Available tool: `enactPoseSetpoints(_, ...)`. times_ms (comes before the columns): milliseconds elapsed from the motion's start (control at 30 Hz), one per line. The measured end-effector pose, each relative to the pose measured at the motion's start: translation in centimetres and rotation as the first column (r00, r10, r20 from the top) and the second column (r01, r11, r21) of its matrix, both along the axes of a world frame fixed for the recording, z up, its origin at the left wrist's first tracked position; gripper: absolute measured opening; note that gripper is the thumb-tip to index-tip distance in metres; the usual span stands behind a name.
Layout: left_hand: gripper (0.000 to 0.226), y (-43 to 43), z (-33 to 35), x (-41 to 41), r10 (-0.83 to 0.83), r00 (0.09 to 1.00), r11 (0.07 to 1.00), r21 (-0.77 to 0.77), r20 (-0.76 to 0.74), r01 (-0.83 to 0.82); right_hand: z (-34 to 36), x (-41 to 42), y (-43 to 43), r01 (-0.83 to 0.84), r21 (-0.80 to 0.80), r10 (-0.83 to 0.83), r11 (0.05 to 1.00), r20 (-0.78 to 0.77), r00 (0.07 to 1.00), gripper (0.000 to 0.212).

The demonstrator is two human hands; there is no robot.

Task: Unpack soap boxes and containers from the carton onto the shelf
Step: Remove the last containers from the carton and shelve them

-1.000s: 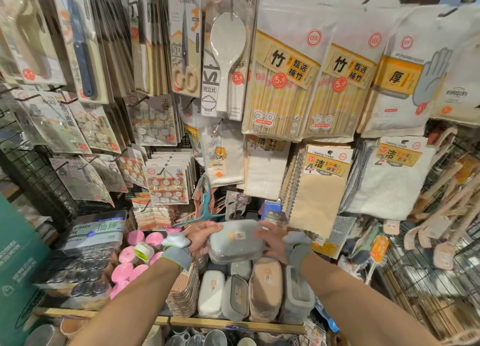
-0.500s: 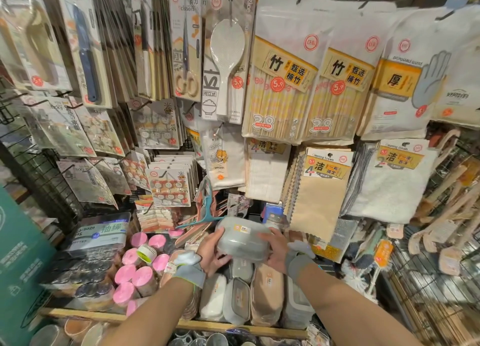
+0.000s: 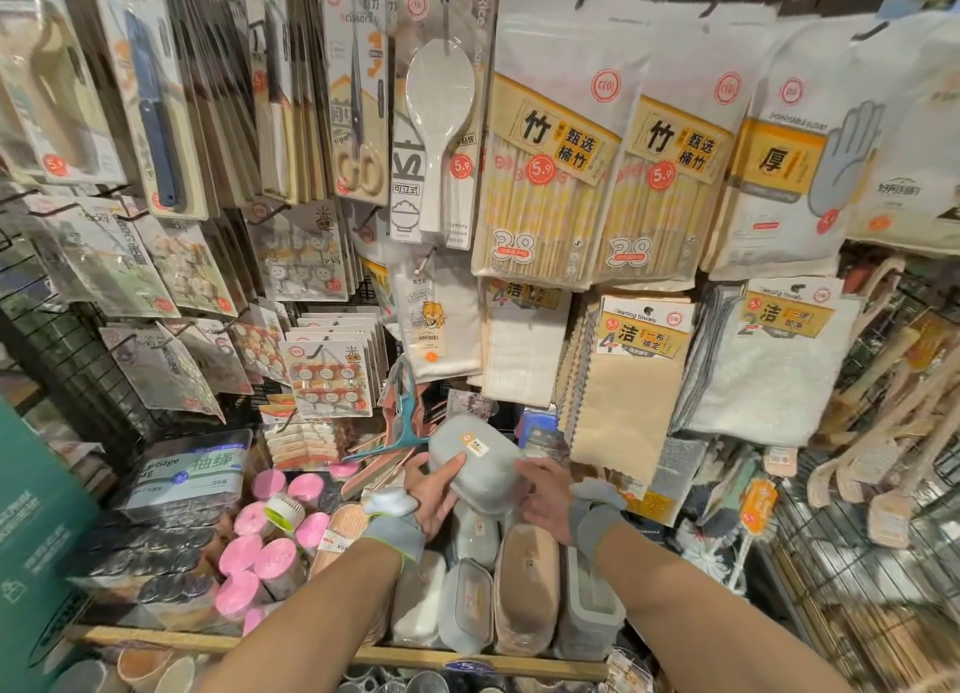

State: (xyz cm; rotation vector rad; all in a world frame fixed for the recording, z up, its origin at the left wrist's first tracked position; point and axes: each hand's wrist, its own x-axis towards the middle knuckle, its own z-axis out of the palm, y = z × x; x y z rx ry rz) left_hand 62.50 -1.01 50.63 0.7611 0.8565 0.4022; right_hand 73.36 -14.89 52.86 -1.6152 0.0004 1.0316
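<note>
Two hands: left hand (image 3: 434, 489) and right hand (image 3: 545, 500) both gripped the grey soap box (image 3: 480, 461), held tilted in the air.
Box position: above the upright boxes (image 3: 524, 588) packed on the shelf (image 3: 363, 653).
Risk: few gaps showed; forcing it down could topple neighbours.
Slip: smooth lid might slide.

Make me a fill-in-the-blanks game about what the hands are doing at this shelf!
1. The left hand and right hand hold one ____ soap box.
2. The round lids left of the hands are ____.
3. The sticker on the held box is ____.
4. The big spoon hanging above is ____.

Missing words: grey; pink; orange; white
</note>
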Motion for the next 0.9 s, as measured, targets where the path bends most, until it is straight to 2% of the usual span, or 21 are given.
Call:
enactPoseSetpoints(67,0.054,-0.6,-0.1,-0.2,-0.059,0.998,0.998,0.027,-0.022,0.06,-0.1,0.1,-0.1,-0.05,-0.037,0.05,0.998,0.018,0.999,0.028)
enactPoseSetpoints(133,0.049,-1.0,-0.2,0.0,-0.105,0.994,0.992,0.066,-0.041,0.108,-0.1,0.2,-0.1,-0.09,-0.058,0.091,0.994,0.029,0.995,0.032)
enactPoseSetpoints(267,0.051,-1.0,-0.2,0.3,-0.095,0.995,0.995,0.018,-0.004,0.095,0.3,0.3,-0.4,-0.155,-0.085,0.159,0.984,0.042,0.986,0.026)
enactPoseSetpoints(400,0.053,-0.1,-1.9,1.7,-0.066,0.996,0.995,-0.072,0.057,0.07,0.1,1.0,-0.6,-0.198,-0.131,0.215,0.971,0.133,0.967,0.019)
enactPoseSetpoints(467,0.055,0.5,-3.1,1.8,-0.051,0.999,0.997,-0.054,0.009,0.052,-0.2,1.3,-0.5,-0.229,-0.171,0.257,0.958,0.166,0.952,0.022)
enactPoseSetpoints(600,0.095,3.2,-9.5,2.1,-0.038,0.985,0.999,0.003,-0.166,0.039,-1.4,2.9,-0.2,-0.272,-0.29,0.358,0.918,0.307,0.882,0.018)
enactPoseSetpoints(667,0.09,3.5,-10.1,1.6,-0.053,0.972,0.997,0.043,-0.231,0.064,-1.6,3.8,-0.3,-0.29,-0.348,0.407,0.891,0.334,0.85,0.019)
enactPoseSetpoints(800,0.091,3.4,-9.8,1.4,-0.098,0.941,0.971,0.178,-0.323,0.162,-2.0,5.6,-0.3,-0.305,-0.457,0.475,0.836,0.322,0.819,0.041)
enactPoseSetpoints(900,0.095,3.4,-11.7,1.6,-0.076,0.943,0.974,0.179,-0.323,0.14,-2.8,6.7,0.3,-0.331,-0.513,0.536,0.792,0.324,0.78,0.047)
